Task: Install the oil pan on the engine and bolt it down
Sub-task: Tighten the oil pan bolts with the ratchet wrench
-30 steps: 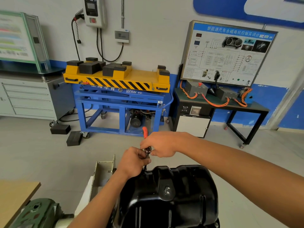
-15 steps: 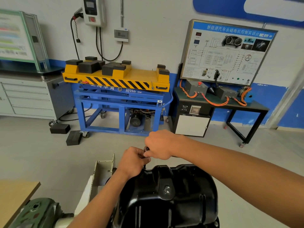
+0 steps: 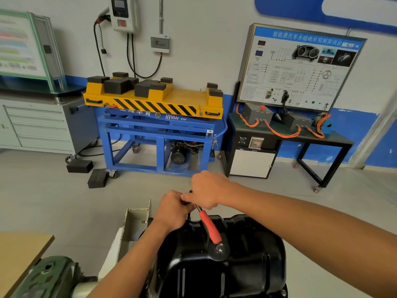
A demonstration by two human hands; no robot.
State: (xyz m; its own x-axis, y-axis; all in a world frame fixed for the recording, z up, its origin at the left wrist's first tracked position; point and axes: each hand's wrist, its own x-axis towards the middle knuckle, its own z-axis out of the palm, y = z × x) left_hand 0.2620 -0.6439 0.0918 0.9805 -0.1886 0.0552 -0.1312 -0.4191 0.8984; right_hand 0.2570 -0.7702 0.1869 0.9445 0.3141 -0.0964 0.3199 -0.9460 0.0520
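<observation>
Two hands bunched at the far rim of the black oil pan (image 3: 247, 254): left hand (image 3: 174, 209) fingers curled round the ratchet (image 3: 209, 227) head, right hand (image 3: 208, 188) fingers wrapped on its shaft right beside them, red grip sticking out below over the pan.

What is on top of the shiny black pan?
A red-handled ratchet wrench reaches over the shiny black oil pan. The left hand and right hand grip its far end, hiding its head and any bolt beneath.
</observation>
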